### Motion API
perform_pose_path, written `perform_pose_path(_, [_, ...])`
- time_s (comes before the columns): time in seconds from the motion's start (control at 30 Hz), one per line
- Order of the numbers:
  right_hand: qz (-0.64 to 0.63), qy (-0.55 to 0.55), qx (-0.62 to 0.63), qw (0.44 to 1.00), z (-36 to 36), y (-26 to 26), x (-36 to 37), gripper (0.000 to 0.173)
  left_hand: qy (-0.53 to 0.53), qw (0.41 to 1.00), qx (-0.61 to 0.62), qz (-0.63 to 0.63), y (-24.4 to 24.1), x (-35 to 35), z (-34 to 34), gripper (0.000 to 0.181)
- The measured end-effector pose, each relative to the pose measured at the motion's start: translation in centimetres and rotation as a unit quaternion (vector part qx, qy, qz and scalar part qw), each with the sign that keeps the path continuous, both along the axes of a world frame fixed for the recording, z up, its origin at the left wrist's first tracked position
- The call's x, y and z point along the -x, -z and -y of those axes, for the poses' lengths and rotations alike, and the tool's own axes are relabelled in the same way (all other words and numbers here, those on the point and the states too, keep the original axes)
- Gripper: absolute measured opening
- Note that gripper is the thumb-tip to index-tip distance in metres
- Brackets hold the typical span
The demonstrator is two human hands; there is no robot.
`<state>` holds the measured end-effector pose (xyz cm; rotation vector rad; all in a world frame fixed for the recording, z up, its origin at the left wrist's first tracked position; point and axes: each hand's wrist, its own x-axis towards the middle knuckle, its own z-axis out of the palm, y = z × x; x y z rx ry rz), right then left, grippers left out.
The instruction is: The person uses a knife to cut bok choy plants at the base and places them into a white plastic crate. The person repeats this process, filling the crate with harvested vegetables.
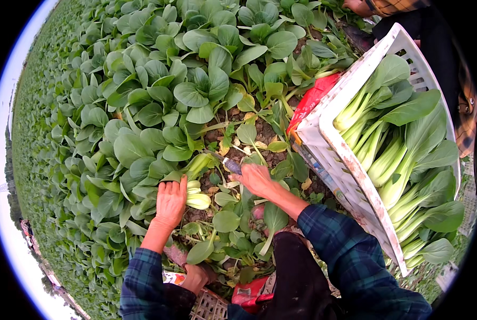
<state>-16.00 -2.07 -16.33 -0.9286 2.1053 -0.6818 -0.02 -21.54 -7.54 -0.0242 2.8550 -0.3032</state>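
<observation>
My left hand [172, 202] grips a bok choy [198, 201] by its leaves, with the pale stem base pointing right. Just above it, another bok choy's stems [200, 164] lean over the soil at the edge of the planted rows. A knife [232, 165] with a dark wrapped handle is held in my right hand [256, 179]. Its blade points up and left, close to the base of those upper stems; the tip is partly hidden there.
A white plastic crate [348, 160] loaded with bok choy stands tilted at right, beside a red bag [312, 100]. Dense bok choy plants [198, 92] fill the left. Another person's hand [358, 7] shows at top right. Below are a red object [252, 294] and a slatted crate [209, 306].
</observation>
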Motion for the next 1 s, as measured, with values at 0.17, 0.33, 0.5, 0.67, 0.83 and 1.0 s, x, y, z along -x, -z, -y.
perform_pose_path(0.17, [-0.078,-0.002,0.078,0.994,1.1,1.7,-0.1,0.048,0.001,1.000,-0.003,-0.004,0.1,0.2,-0.2,0.047])
perform_pose_path(0.33, [-0.056,-0.031,-0.003,0.998,1.5,0.7,-0.4,0.038,0.007,1.000,-0.002,-0.013,0.5,-0.5,0.1,0.048])
perform_pose_path(0.5, [-0.030,-0.037,-0.039,0.998,0.7,-0.2,-0.5,0.038,0.029,0.999,0.002,-0.026,0.5,-0.7,0.0,0.047])
perform_pose_path(0.67, [-0.042,-0.025,-0.015,0.999,0.7,0.0,-1.1,0.034,0.023,1.000,0.006,-0.014,0.3,-0.8,0.0,0.043])
perform_pose_path(0.83, [0.013,-0.044,-0.053,0.998,-3.0,-0.7,-1.8,0.043,0.021,1.000,0.003,-0.010,-1.3,-1.3,1.1,0.041])
perform_pose_path(1.0, [0.145,0.114,0.027,0.983,-4.3,-3.2,-0.2,0.047,-0.040,0.996,-0.082,-0.003,-6.8,-1.1,-0.6,0.051])
